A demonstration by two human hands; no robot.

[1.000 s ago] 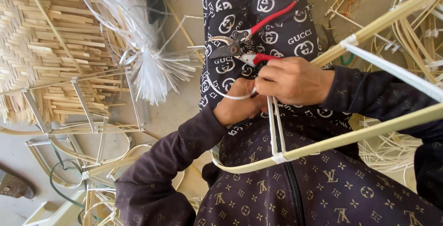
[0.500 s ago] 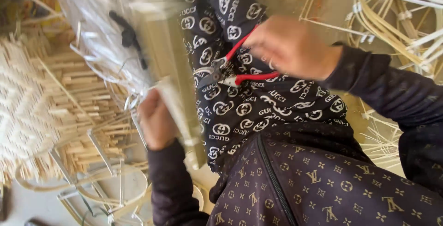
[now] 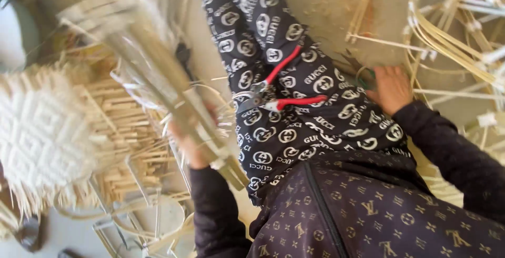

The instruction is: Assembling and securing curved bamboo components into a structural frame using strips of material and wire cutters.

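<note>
Hands first: our left hand (image 3: 192, 145) is clenched round a bundle of pale cane strips (image 3: 158, 73), blurred and swinging out over the stick pile (image 3: 115, 126); our right hand (image 3: 390, 88) lies flat on the floor among loose cane hoops (image 3: 452, 42), holding nothing. Red-handled cutters (image 3: 279, 92) rest unheld on our patterned trouser leg (image 3: 294, 121). Risks, as we judge them: the cutters sliding off if the leg shifts; the swung bundle snagging on the stick pile.
</note>
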